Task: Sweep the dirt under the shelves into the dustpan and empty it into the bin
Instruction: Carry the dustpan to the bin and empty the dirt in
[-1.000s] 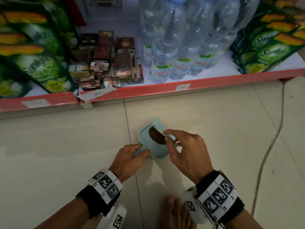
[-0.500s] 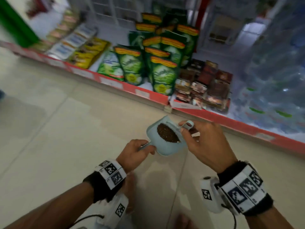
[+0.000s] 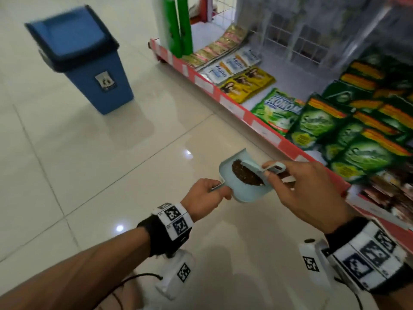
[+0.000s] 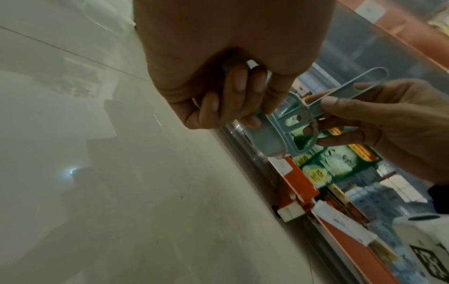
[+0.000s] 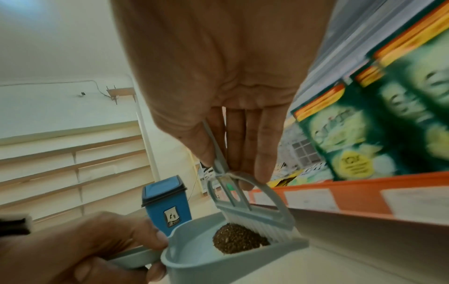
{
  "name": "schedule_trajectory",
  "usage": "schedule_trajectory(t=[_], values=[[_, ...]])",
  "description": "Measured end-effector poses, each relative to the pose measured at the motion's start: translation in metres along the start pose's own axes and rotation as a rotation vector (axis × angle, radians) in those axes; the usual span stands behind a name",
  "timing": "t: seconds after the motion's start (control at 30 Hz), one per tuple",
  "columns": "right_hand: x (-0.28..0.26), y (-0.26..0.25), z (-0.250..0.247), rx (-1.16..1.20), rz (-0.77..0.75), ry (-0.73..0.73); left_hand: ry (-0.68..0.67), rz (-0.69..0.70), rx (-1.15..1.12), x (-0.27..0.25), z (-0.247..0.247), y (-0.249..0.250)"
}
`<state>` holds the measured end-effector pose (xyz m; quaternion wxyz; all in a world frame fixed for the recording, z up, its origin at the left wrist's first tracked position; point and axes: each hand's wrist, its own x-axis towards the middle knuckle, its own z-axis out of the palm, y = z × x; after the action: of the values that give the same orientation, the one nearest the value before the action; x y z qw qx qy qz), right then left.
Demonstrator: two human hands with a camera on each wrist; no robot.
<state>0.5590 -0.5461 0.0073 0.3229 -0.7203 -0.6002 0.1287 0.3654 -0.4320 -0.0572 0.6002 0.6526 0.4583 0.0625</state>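
A small light-blue dustpan hangs above the floor with a pile of dark brown dirt in it. My left hand grips its short handle from the left. My right hand pinches the handle of a small light-blue brush, whose bristles rest against the dirt at the pan's open edge. The right wrist view shows the brush over the dirt in the dustpan. A blue bin with a dark swing lid stands on the floor at the far left, apart from the pan.
A low shelf with a red front edge runs along the right, stocked with green detergent packs, sachets and two green bottles. Pale glossy floor tiles lie between me and the bin.
The view has swung left from the shelf front, and the blue bin has come into sight. Both hands have lifted the loaded dustpan and brush off the floor and carry them leftward.
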Motion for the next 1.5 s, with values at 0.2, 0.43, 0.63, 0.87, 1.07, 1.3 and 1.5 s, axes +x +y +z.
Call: schedule_trajectory(t=[0.2,0.43,0.63,0.87,1.07,1.3,1.5], values=[[0.061,-0.036,0.051,0.039,0.025,-0.057,0.086,0.051,-0.016,0.007,-0.075,-0.029],[0.13,-0.098,0.102,0.092,-0.031,-0.15,0.174,0.03,-0.067,0.004,-0.173,-0.044],[0.215,-0.149,0.134,0.111,-0.178,-0.164,0.32,0.033,-0.22,0.009,-0.253,-0.034],[0.337,-0.207,0.154,0.116,-0.415,-0.103,0.449,0.049,-0.416,0.043,-0.354,0.006],[0.412,-0.249,0.161,0.064,-0.548,-0.153,0.439,-0.084,-0.54,0.058,-0.409,0.045],[0.477,-0.26,0.165,-0.024,-0.505,-0.286,0.449,-0.237,-0.617,0.065,-0.44,0.091],[0.509,-0.27,0.168,-0.057,-0.457,-0.461,0.376,-0.343,-0.713,0.075,-0.461,0.124]])
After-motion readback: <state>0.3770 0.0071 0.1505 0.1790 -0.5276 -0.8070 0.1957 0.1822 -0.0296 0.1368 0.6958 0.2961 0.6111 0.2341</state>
